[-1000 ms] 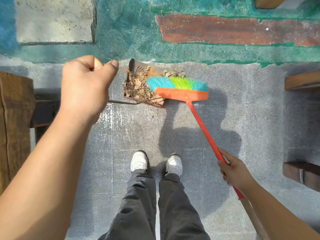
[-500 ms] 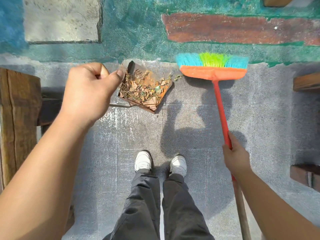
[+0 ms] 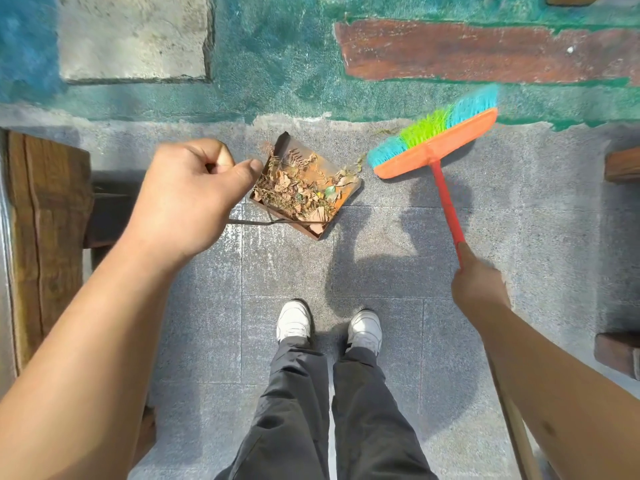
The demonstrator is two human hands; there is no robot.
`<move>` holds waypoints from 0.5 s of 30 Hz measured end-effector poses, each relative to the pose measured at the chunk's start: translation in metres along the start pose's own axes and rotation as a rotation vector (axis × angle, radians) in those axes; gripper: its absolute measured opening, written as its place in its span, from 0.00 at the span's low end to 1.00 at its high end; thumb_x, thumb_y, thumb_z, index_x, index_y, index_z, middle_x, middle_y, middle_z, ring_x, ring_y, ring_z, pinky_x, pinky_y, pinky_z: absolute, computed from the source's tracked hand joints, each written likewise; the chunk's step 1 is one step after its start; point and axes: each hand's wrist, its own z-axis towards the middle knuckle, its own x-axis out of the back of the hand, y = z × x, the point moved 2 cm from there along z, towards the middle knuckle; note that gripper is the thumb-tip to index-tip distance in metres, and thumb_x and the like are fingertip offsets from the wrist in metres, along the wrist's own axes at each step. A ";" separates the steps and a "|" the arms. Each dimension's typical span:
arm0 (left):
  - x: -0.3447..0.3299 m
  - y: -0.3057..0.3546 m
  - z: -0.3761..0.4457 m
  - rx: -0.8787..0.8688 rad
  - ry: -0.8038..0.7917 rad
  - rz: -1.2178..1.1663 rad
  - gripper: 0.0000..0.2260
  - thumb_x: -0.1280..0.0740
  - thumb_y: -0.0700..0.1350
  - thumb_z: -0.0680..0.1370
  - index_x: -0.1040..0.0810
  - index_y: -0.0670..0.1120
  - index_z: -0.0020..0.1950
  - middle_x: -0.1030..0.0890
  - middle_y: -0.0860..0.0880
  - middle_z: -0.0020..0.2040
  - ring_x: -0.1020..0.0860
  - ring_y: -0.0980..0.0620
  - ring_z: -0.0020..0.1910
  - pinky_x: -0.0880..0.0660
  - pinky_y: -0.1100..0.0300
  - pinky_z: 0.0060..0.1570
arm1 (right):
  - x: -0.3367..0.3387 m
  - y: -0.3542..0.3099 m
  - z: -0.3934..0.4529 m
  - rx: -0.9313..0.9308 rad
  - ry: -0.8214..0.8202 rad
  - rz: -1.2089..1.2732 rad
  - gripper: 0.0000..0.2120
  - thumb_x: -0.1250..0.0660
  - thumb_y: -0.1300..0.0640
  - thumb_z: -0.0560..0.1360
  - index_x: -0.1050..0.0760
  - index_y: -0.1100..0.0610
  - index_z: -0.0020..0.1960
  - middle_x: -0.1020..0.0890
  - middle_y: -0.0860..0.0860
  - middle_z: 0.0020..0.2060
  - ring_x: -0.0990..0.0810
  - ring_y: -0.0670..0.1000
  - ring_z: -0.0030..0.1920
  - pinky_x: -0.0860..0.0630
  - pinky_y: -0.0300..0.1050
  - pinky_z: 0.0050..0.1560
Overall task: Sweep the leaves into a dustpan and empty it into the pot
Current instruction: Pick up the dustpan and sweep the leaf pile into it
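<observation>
Dustpan (image 3: 337, 195), loaded with leaves (image 3: 298, 190), is set on paving; its thin handle is gripped by left hand (image 3: 188, 195). Broom (image 3: 434, 142), right of it, is clasped by right hand (image 3: 478, 289).

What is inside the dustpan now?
The dustpan holds dry brown leaves and twigs, with a few green bits. Its floor beneath the pile is covered; only the orange front part shows.

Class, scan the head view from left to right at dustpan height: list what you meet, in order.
Wooden bench → left hand → dustpan full of dry leaves → broom head → wooden bench edge at the right.
</observation>
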 end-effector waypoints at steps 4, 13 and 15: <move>0.001 0.001 -0.002 -0.022 -0.021 0.023 0.21 0.30 0.49 0.74 0.37 0.47 0.27 0.34 0.44 0.25 0.39 0.55 0.24 0.42 0.62 0.24 | 0.005 0.012 -0.008 0.089 -0.065 0.070 0.24 0.44 0.55 0.79 0.39 0.38 0.72 0.24 0.51 0.39 0.22 0.55 0.36 0.23 0.47 0.35; 0.006 -0.003 -0.001 -0.021 -0.011 -0.003 0.20 0.31 0.50 0.72 0.38 0.48 0.26 0.35 0.47 0.24 0.41 0.58 0.23 0.42 0.62 0.24 | 0.025 0.075 -0.052 0.064 -0.086 0.174 0.24 0.38 0.56 0.78 0.35 0.40 0.72 0.21 0.50 0.39 0.24 0.51 0.33 0.29 0.43 0.33; 0.006 -0.005 -0.002 -0.010 -0.010 -0.009 0.20 0.32 0.51 0.71 0.37 0.49 0.25 0.35 0.47 0.24 0.41 0.58 0.22 0.43 0.62 0.23 | 0.027 0.086 -0.064 0.059 -0.126 0.242 0.24 0.36 0.57 0.78 0.32 0.38 0.70 0.22 0.48 0.33 0.26 0.50 0.28 0.29 0.39 0.28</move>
